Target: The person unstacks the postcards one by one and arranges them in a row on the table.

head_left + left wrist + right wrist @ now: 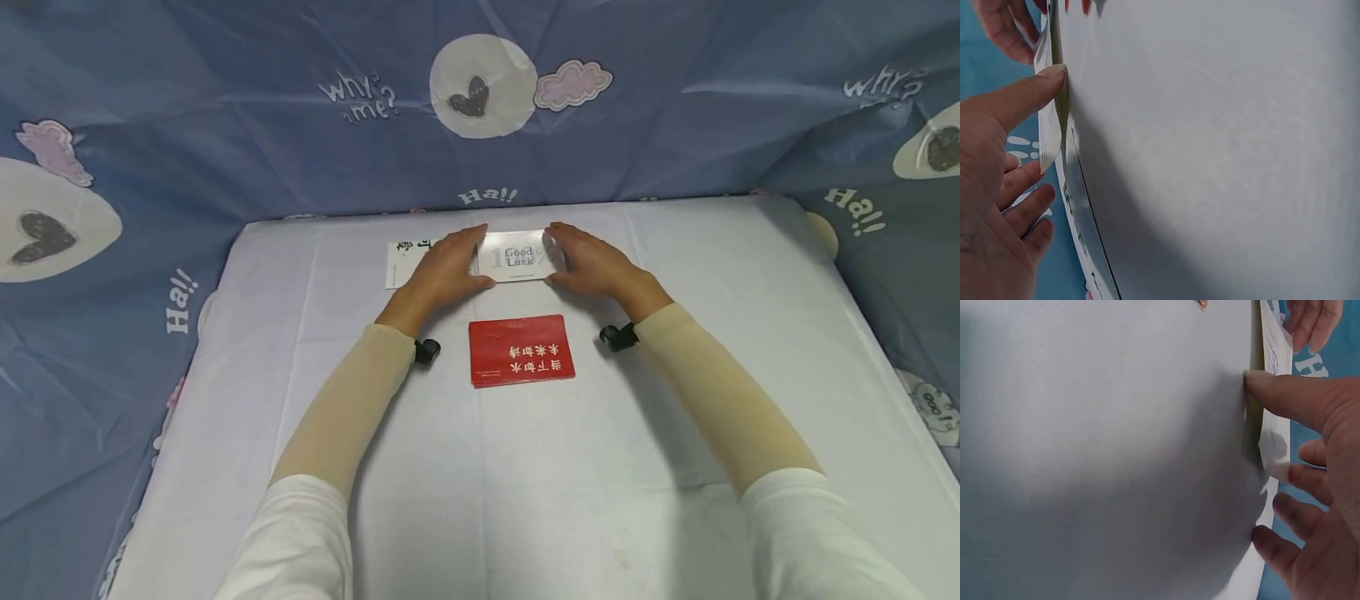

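A white card printed "Good Luck" [517,257] is at the far middle of the table, held from both ends. My left hand [447,268] grips its left end, thumb on the near edge and fingers at the far edge. At the other end my right hand [595,265] pinches the card the same way. In the left wrist view the card [1051,134] is seen nearly edge-on, with a dark yellowish band under it by the thumb. Partly hidden behind the left hand lies another white card [399,271] with black characters.
Nearer than the hands, a small stack of red cards [521,350] with white characters lies on the white tablecloth [525,467]. A blue printed cloth [285,150] rises behind the table's far edge and along both sides.
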Demonstrator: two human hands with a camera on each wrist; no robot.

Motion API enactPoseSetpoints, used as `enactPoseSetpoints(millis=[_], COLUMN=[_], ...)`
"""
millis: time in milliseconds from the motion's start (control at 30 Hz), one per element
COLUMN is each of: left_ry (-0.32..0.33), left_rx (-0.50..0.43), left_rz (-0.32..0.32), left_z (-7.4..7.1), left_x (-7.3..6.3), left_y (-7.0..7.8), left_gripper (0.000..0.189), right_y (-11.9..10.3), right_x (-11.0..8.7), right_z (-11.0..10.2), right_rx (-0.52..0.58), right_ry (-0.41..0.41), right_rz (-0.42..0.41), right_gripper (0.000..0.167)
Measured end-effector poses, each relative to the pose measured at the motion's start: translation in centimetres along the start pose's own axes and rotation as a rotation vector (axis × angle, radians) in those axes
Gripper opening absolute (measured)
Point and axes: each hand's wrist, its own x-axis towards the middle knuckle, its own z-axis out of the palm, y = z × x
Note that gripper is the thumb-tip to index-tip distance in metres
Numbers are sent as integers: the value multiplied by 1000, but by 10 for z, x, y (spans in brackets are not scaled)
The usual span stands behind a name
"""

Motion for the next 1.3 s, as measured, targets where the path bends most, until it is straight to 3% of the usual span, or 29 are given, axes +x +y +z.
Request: enactPoseSetpoints(millis=[433,833,1300], left_ry=[-24,-84,-76], left_rx=[27,52,75], left_rz=[26,-28,-22], left_z=[-2,-5,-3], left_x=[8,7,9], left_y=[-6,-5,-9], left_gripper=[100,96,95], right_y=[3,8,12], right_x=[5,5,4], right_z=[-1,1,4], right_rx=[57,109,121], right_ry=[-49,-94,-67], right_rz=[6,49,36], right_gripper=[86,86,85])
